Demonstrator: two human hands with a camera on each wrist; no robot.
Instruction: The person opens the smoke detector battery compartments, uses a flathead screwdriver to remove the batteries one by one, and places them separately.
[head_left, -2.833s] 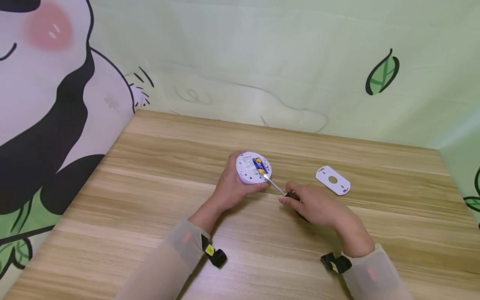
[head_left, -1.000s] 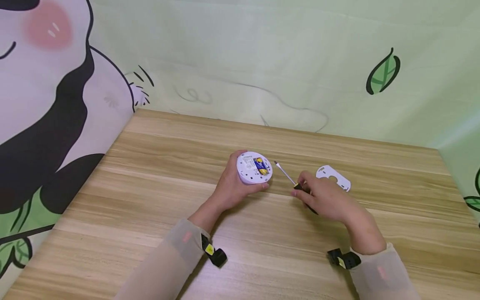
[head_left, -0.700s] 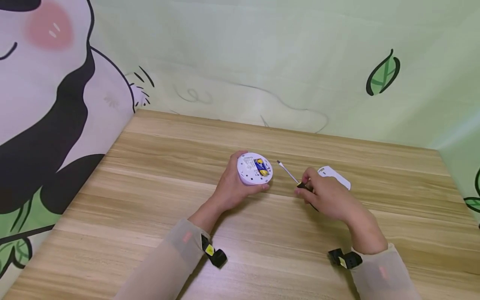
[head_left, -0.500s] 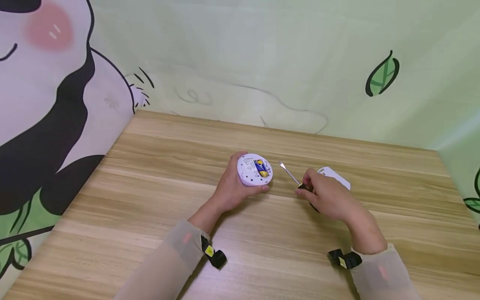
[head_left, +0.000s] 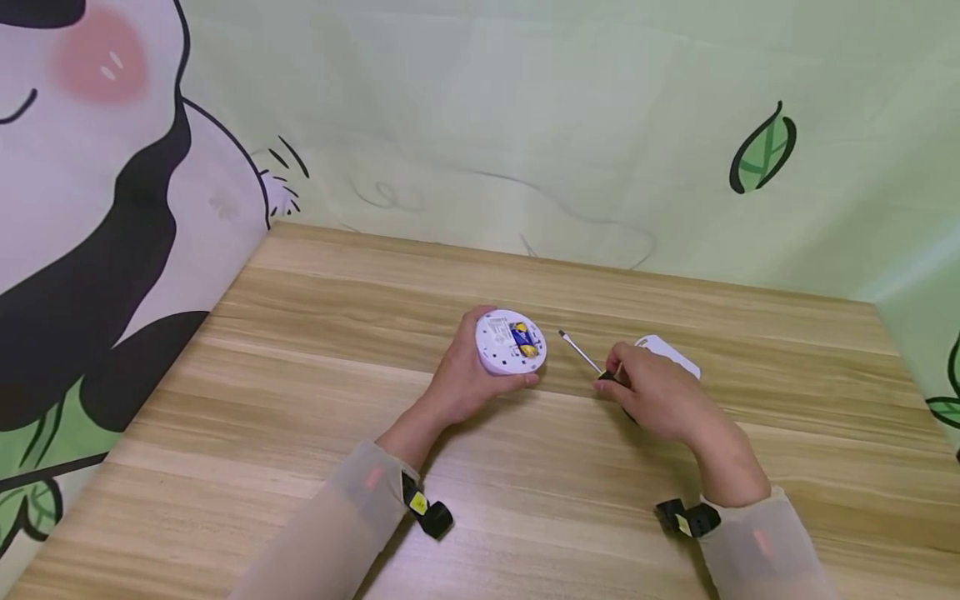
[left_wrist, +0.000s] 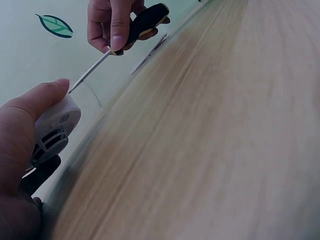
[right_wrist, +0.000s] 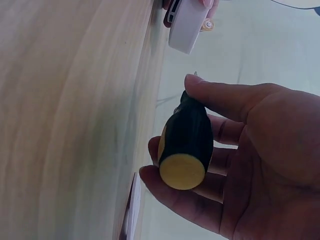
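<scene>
My left hand (head_left: 463, 375) holds a round white smoke detector (head_left: 495, 357) by its rim, tilted so its back faces up. A blue and yellow battery (head_left: 525, 340) sits in the compartment in that back; in the right wrist view one battery end (right_wrist: 207, 24) pokes out past the housing. Vents on the detector's side (left_wrist: 52, 141) show in the left wrist view. My right hand (head_left: 663, 393) grips a screwdriver (head_left: 581, 352) by its black and yellow handle (right_wrist: 186, 137). In the head view its flat metal tip points toward the detector, a short gap away from it.
A white mounting plate (head_left: 670, 354) lies on the wooden table (head_left: 525, 500), partly covered by my right hand in the head view. Behind the table rises a pale green printed backdrop (head_left: 465, 108).
Earlier the screwdriver tip was at the battery. It has drawn back to the right, and my right hand now overlaps the mounting plate. My left hand keeps the detector in nearly the same place.
</scene>
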